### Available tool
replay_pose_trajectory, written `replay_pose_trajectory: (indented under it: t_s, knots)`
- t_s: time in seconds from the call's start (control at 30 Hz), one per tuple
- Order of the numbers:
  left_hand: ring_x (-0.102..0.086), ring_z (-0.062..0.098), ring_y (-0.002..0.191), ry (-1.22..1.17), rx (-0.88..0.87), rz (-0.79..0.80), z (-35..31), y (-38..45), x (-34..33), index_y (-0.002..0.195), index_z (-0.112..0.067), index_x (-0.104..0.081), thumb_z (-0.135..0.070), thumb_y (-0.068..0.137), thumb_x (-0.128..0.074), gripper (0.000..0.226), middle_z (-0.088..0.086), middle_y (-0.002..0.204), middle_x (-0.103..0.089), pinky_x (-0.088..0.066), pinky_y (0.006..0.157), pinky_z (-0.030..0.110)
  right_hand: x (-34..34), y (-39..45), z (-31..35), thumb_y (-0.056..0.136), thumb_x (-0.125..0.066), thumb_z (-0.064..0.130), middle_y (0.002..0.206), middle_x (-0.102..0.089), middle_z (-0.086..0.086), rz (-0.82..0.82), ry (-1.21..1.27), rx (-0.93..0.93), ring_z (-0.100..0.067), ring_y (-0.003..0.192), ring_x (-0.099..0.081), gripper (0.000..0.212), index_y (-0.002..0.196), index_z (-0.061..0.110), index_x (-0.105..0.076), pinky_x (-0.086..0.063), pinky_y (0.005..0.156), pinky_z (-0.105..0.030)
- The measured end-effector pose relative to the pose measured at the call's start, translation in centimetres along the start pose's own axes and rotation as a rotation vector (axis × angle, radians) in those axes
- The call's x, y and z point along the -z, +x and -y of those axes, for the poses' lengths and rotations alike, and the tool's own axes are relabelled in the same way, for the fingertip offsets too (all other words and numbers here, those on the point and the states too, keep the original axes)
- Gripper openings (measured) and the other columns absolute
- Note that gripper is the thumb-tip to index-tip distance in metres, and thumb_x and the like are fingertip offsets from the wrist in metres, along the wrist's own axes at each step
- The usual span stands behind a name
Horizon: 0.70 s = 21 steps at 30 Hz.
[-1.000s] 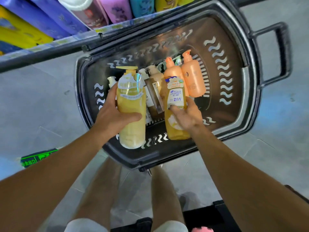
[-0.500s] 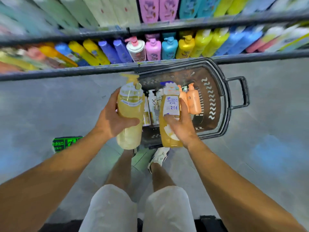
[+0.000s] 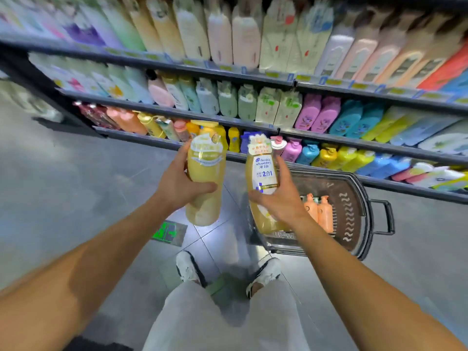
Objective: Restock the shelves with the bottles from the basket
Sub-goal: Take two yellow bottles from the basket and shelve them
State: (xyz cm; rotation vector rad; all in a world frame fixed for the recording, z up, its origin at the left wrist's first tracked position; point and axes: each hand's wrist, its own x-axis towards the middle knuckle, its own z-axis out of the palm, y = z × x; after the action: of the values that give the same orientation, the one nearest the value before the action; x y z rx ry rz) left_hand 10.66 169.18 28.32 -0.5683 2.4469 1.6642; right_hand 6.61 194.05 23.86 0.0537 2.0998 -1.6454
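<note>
Floor [image 3: 63, 198] of grey tiles is filling the left of my view, with a green marking [image 3: 167, 230] lying on it just below the raised bottles. I am seeing my left hand [image 3: 177, 184] gripping the pale yellow pump bottle [image 3: 205, 178], thumb curling across its front and fingers wrapping its far side, and the bottle is standing upright in the air, clear of the basket and in front of the lowest shelf's edge. Beside it, and not touching it, my right hand [image 3: 281, 198] is gripping the amber 2-in-1 bottle [image 3: 263, 183] around its middle, the white label facing me, the bottle also upright and lifted above the basket's near rim. Further right, the dark basket [image 3: 364, 224] is sitting on the floor below the shelves [image 3: 278, 82], and two orange pump bottles [image 3: 319, 211] are standing together inside it, against its left side. Rows of coloured bottles, blurring in this frame, are lining every shelf tier behind my hands. White shoes [image 3: 188, 268] and pale shorts [image 3: 222, 317] are showing below, between my forearms.
</note>
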Motion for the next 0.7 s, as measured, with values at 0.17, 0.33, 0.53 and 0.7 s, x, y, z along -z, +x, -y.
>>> replay_pose_trajectory:
  t_s: [0.17,0.33,0.53,0.7]
  knots:
    - [-0.063,-0.005,0.101,-0.04,-0.168,-0.06,-1.1,-1.1,9.8,0.142,-0.031,-0.042,-0.02,0.051,-0.086,0.103,-0.025,0.112,-0.067,-0.052,0.082,0.016,-6.7,-0.4,6.6,0.072,-0.084,0.007,0.125,-0.055,0.024,-0.015,-0.058,0.209,0.008,0.101,-0.061,0.103,0.148,0.04,-0.024,-0.051,0.076,-0.012]
    - [-0.063,0.005,0.103,0.005,-0.254,-0.133,-2.4,-1.2,18.7,0.144,-0.034,-0.038,-0.019,0.055,-0.092,0.105,-0.014,0.118,-0.063,-0.052,0.085,0.028,-12.6,-0.5,13.1,0.071,-0.084,0.009,0.123,-0.054,0.029,-0.097,-0.069,0.327,0.007,0.103,-0.061,0.102,0.145,0.046,-0.024,-0.052,0.078,-0.015]
    - [-0.062,0.015,0.108,-0.014,-0.322,-0.163,-5.1,-0.4,25.6,0.138,-0.046,-0.037,-0.035,0.048,-0.087,0.104,-0.013,0.12,-0.063,-0.056,0.086,0.045,-16.7,0.0,20.4,0.062,-0.08,0.034,0.131,-0.055,0.008,-0.199,-0.09,0.408,-0.012,0.107,-0.062,0.102,0.145,0.045,-0.023,-0.055,0.082,-0.036]
    - [-0.062,0.011,0.107,-0.041,-0.392,-0.205,-7.7,1.9,28.3,0.135,-0.046,-0.038,-0.042,0.044,-0.083,0.101,-0.015,0.119,-0.063,-0.056,0.089,0.045,-18.5,1.9,24.6,0.06,-0.085,0.04,0.121,-0.051,0.035,-0.214,-0.125,0.49,0.0,0.108,-0.058,0.103,0.145,0.044,-0.026,-0.051,0.085,-0.027]
